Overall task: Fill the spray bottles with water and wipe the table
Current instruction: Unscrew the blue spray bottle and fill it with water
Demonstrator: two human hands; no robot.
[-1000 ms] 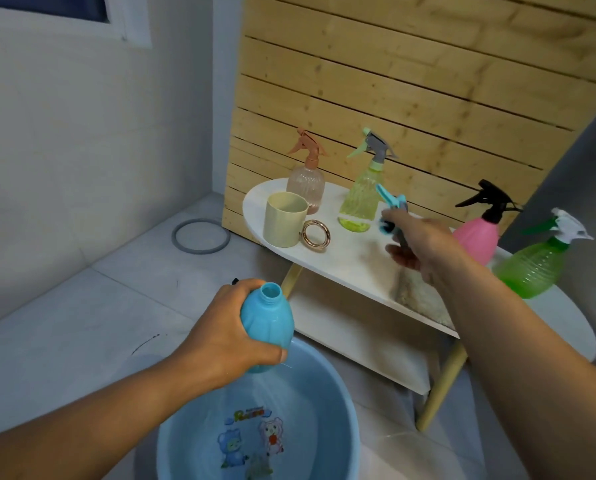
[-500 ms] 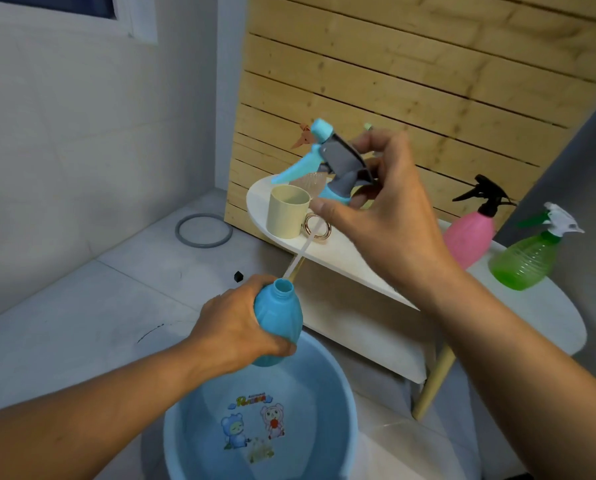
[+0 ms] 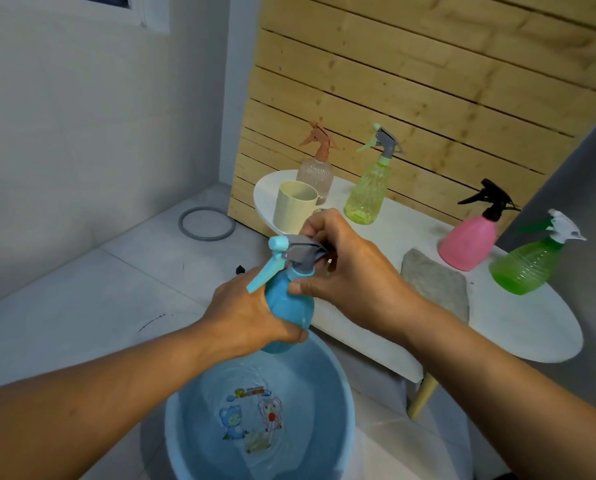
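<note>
My left hand (image 3: pixel 244 313) grips the body of a blue spray bottle (image 3: pixel 287 308), held upright above a blue basin of water (image 3: pixel 345 420) on the floor. My right hand (image 3: pixel 345 268) is closed around the blue and grey spray head (image 3: pixel 291 252), which sits on the bottle's neck with its trigger pointing left. On the white oval table (image 3: pixel 518 327) stand a clear bottle with an orange head (image 3: pixel 317 171), a yellow-green bottle (image 3: pixel 367 188), a pink bottle with a black head (image 3: pixel 471 239) and a green bottle with a white head (image 3: pixel 528 261). A grey cloth (image 3: pixel 436 282) lies on the table.
A cream cup (image 3: pixel 294 206) stands at the table's left end, just behind my right hand. A wooden slat panel (image 3: pixel 428 81) backs the table. A grey ring (image 3: pixel 206 223) and a small black bit (image 3: pixel 240 270) lie on the tiled floor.
My right hand lifted the spray head off the table, carried it over the open bottle with its tube going into the neck, and now holds it seated on the bottle.
</note>
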